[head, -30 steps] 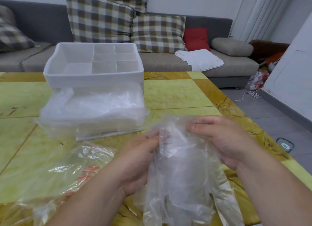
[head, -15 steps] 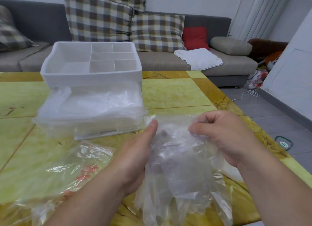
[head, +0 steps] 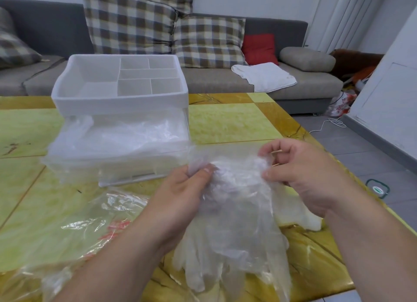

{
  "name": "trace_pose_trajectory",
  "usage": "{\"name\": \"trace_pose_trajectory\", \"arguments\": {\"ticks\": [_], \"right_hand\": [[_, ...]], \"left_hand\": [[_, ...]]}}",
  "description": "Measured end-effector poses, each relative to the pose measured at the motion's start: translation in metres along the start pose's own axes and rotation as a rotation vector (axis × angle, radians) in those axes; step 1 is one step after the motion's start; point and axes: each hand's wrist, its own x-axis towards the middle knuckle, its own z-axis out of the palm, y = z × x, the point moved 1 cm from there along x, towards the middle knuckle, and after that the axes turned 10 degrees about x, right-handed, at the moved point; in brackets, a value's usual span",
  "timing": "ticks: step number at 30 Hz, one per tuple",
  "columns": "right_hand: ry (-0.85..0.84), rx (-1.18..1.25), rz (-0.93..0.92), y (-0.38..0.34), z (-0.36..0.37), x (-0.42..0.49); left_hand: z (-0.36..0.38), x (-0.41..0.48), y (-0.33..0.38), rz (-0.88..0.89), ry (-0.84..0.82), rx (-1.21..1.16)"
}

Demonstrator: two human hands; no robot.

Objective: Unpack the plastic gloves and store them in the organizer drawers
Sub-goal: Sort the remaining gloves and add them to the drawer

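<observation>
The yellow marble-patterned table [head: 228, 125] is your work surface, and everything sits within easy reach of its near edge. Toward the back left stands the white organizer [head: 117, 104], its top tray split into open compartments. Beneath that, its clear drawer [head: 74, 166] is pulled out toward you. It already holds a crumpled layer of clear gloves, so it looks to be open in order to take the next batch.

In front of the drawer, at your left forearm, lies the plastic packaging bag [head: 74, 222], slack and flat. It appears to have been put aside there to keep it out of the way.

You hold the stack of plastic gloves [head: 237, 213] just to the right of the drawer's front corner. Its finger ends trail down onto the tabletop, and the cuff end is lifted between your hands.

Your left hand [head: 180, 198] pinches the cuff edge on one side with thumb and forefinger. Your right hand [head: 300, 177] pinches the other side, slightly apart from the left. This grip seems meant to gather the thin, slippery film so it goes into the drawer as one bundle.

The task is partly done, and this stack is not yet stored.
</observation>
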Motion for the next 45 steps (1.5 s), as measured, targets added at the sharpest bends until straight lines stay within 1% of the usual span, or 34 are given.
{"name": "trace_pose_trajectory", "arguments": {"ticks": [3,7,8,10,12,15,19,22,24,26,29,31,34,35,37,39,41,45], "right_hand": [[-0.037,0.045,0.004,-0.005,-0.009,0.001],[-0.113,0.163,0.007,-0.011,-0.02,-0.002],[-0.139,0.166,0.037,-0.011,-0.022,-0.002],[-0.192,0.09,0.083,-0.01,-0.019,-0.003],[-0.233,0.051,0.09,-0.005,-0.011,-0.002],[-0.211,0.125,0.076,-0.001,-0.006,-0.001],[-0.296,0.178,0.158,0.002,-0.008,-0.003],[-0.274,0.204,0.215,0.007,-0.006,-0.003],[-0.249,0.228,0.212,0.007,-0.008,-0.002],[-0.222,0.225,0.16,0.003,-0.012,-0.002],[-0.216,0.202,0.052,-0.006,-0.019,-0.004],[-0.205,0.196,0.016,-0.011,-0.023,-0.005],[-0.186,0.213,0.003,-0.014,-0.022,-0.008],[-0.19,0.214,0.005,-0.014,-0.021,-0.009],[-0.193,0.221,0.009,-0.015,-0.018,-0.01],[-0.162,0.231,0.004,-0.016,-0.02,-0.01],[-0.118,0.233,-0.009,-0.017,-0.025,-0.009],[-0.069,0.201,-0.022,-0.017,-0.035,-0.007]], "left_hand": [[-0.008,0.002,0.007,0.01,-0.023,-0.044],[-0.012,0.001,0.01,0.049,-0.064,-0.017],[-0.012,0.001,0.01,0.061,-0.069,-0.009],[-0.011,0.0,0.009,0.08,-0.08,-0.004],[-0.009,-0.002,0.008,0.077,-0.114,0.004],[-0.009,-0.003,0.007,0.073,-0.166,-0.002],[-0.008,-0.003,0.002,0.037,-0.18,-0.023],[-0.005,-0.002,-0.002,-0.007,-0.199,-0.042],[-0.006,-0.002,-0.004,-0.007,-0.22,-0.035],[-0.006,-0.002,-0.002,0.006,-0.236,0.016],[-0.007,0.001,-0.003,-0.006,-0.168,0.175],[-0.009,0.003,-0.003,0.013,-0.16,0.217],[-0.003,-0.005,0.001,0.08,-0.28,0.325],[0.002,-0.009,0.0,0.091,-0.292,0.348],[0.01,-0.013,-0.005,0.096,-0.228,0.388],[0.008,-0.009,-0.011,0.063,-0.157,0.407],[-0.001,-0.003,-0.015,0.028,-0.139,0.387],[-0.012,0.004,-0.013,0.044,-0.115,0.389]]}}
